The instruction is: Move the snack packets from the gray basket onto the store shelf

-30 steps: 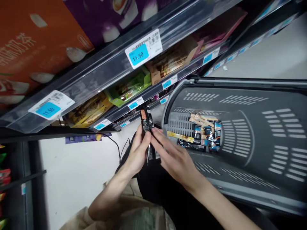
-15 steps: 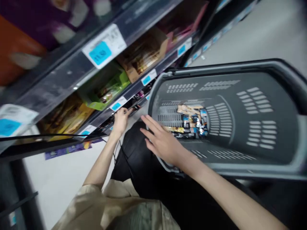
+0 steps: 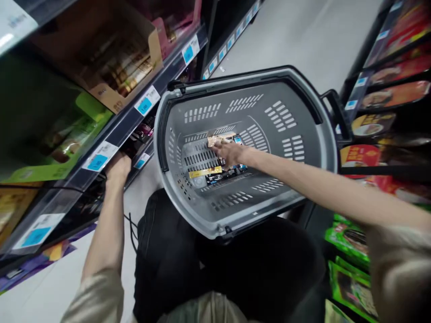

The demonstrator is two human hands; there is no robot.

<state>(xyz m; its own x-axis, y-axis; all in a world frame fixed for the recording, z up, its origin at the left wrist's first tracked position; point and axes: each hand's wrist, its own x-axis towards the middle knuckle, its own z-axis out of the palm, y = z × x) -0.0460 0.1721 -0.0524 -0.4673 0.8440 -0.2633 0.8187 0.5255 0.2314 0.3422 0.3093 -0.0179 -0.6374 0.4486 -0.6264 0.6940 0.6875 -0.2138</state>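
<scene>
My right hand (image 3: pixel 231 152) is down inside a grey shopping basket (image 3: pixel 215 224), its fingers spread over the small packets at the bottom. Near those fingertips lies a beige packet (image 3: pixel 215 140). A yellow stick-shaped packet (image 3: pixel 205 172) and a black shiny packet (image 3: pixel 220 176) rest closer to me, with blue-and-black packets (image 3: pixel 238 140) partly covered by the hand. My left hand (image 3: pixel 118 167) reaches into the lower shelf, just under the edge with a price label (image 3: pixel 100 156). Its fingers are hidden there, and whatever they touch cannot be seen.
Above my left hand, a shelf holds a green display box (image 3: pixel 67 157) and a cardboard box of wrapped snacks (image 3: pixel 121 85). A thin black cable (image 3: pixel 43 186) crosses the shelf front. On the right stands another rack with red packages (image 3: pixel 360 155) and green bags (image 3: pixel 350 237).
My right hand has moved from the basket's near rim down into it. My left hand has gone deeper under the shelf edge. The view has shifted right, showing the opposite rack.
</scene>
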